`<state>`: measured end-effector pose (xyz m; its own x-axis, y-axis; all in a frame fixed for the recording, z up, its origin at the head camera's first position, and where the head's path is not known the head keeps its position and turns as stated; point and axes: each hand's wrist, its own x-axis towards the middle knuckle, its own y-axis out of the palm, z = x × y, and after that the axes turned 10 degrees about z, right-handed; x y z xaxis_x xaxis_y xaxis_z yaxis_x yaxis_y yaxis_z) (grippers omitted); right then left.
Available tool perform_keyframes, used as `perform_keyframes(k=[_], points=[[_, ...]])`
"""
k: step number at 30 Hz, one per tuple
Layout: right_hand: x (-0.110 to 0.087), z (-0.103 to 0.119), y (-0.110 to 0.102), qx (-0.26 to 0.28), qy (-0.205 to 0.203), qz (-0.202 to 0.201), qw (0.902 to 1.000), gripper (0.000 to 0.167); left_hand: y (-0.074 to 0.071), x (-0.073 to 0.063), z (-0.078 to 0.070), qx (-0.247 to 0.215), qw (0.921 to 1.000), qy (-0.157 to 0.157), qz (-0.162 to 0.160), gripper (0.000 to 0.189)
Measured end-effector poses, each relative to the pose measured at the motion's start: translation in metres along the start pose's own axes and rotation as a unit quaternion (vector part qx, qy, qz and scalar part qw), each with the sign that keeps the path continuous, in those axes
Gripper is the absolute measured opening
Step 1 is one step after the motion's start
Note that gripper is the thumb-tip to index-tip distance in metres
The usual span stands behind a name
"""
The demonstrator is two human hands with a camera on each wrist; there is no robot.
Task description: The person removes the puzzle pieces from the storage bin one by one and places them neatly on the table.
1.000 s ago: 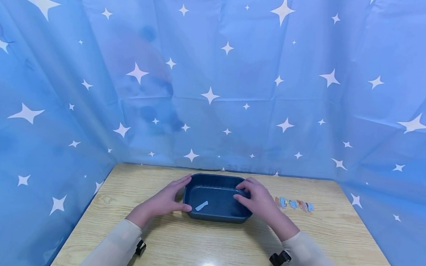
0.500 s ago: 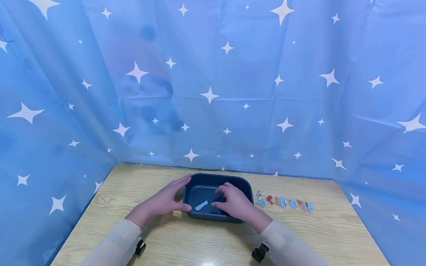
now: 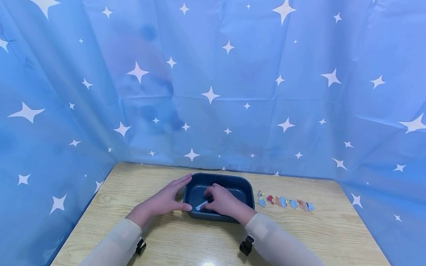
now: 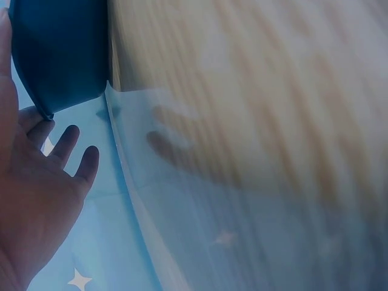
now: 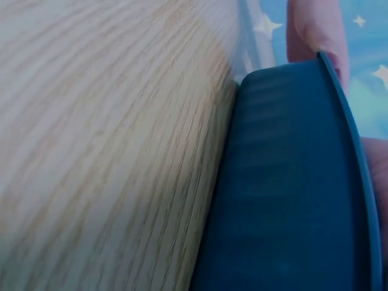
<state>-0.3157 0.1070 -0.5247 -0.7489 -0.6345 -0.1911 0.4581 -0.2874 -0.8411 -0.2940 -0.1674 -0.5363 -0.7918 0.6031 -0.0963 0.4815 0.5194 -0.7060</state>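
Note:
A dark blue rectangular tray (image 3: 246, 192) stands at the back middle of the table. My left hand (image 3: 163, 201) holds its left end, thumb at the front corner and fingertips at the back corner; in the left wrist view some fingers (image 4: 85, 170) stay clear of the tray wall. My right hand (image 3: 225, 201) is inside the tray, fingers bent, with a gap between thumb and forefinger. A small pale blue flat piece (image 3: 199, 206) lies on the tray floor at the thumb tip, partly covered. In the right wrist view the tray wall (image 5: 285, 176) hides most of that hand.
Several small colourful flat pieces (image 3: 283, 202) lie in a row on the wooden table (image 3: 176, 248), right of the tray. A blue curtain with white stars (image 3: 213, 121) hangs behind the table and at its sides.
My right hand has moved left inside the tray, from its right end to the pale blue piece. This uncovers more pieces in the row. The left hand stays put.

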Motion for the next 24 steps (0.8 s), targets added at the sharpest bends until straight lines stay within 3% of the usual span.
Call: perform_keyframes(k=[12, 24], points=[[0.012, 0.002, 0.009, -0.042, 0.009, 0.005, 0.9991, 0.046, 0.001, -0.001, -0.001, -0.001, 1.0, -0.004, 0.002, 0.105], [0.015, 0.0, 0.006, -0.021, -0.056, 0.024, 0.9979, 0.021, 0.0, -0.001, 0.0, 0.0, 1.0, 0.008, 0.0, 0.106]])
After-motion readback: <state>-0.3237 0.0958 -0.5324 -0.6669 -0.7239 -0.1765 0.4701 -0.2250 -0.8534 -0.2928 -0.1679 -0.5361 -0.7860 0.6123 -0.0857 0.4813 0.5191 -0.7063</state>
